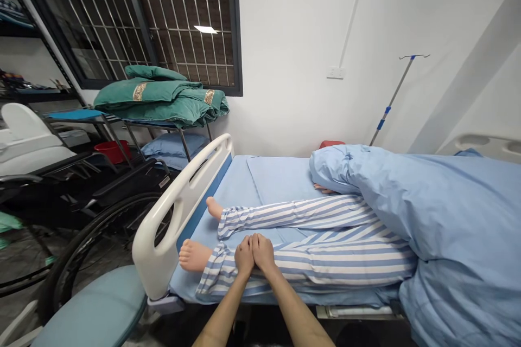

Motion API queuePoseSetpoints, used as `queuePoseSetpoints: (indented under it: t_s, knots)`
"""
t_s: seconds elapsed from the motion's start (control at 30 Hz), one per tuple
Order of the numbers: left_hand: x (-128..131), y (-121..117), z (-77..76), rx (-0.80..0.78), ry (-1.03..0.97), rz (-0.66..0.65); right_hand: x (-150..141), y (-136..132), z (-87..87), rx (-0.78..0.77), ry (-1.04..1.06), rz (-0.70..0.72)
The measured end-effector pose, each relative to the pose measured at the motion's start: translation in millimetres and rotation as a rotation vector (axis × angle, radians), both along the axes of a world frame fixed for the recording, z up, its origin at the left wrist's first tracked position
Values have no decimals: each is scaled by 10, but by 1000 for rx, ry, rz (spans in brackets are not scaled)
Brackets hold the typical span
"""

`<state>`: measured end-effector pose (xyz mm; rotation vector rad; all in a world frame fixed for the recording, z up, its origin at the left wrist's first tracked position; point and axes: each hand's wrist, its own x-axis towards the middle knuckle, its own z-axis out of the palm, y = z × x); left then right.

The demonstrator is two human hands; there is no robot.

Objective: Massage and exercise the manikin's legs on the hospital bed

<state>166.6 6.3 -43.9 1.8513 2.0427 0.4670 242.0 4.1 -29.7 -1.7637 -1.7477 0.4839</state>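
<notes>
A figure in blue-and-white striped trousers [334, 263] lies on a bed with its legs stretched toward the footboard; I cannot tell whether it is a person or a manikin. Side by side, my left hand [243, 256] and my right hand [263, 252] rest on the shin of the nearer leg, thumbs together and fingers curled over the striped cloth. The fingertips are hidden behind the leg. The nearer bare foot [194, 256] sticks out left of my hands, and the farther bare foot [214, 208] lies beyond it. A light blue quilt [456, 217] covers the upper body.
A white footboard [152, 233] closes the bed's left end. Beside it stand a blue-green round stool seat [95, 309] and a black wheelchair [109, 211]. Folded green bedding [163, 97] lies on a rack under the window. An IV pole [393, 98] rises behind the bed.
</notes>
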Motion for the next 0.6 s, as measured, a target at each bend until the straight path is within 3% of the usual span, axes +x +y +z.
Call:
queuePoseSetpoints:
  t_s: [0.1, 0.2, 0.43, 0.6]
  knots:
    - [14, -10, -15, 15, -68, 98, 75, -24, 121, -43, -193, 70]
    - [45, -28, -17, 37, -86, 94, 144, -46, 103, -46, -241, 86]
    - [51, -4, 30, 39, -154, 83, 155, -64, -145, 8, -92, -34]
    - [183, 51, 152, 164, -356, 160, 209, -10, -198, 81, 109, -50]
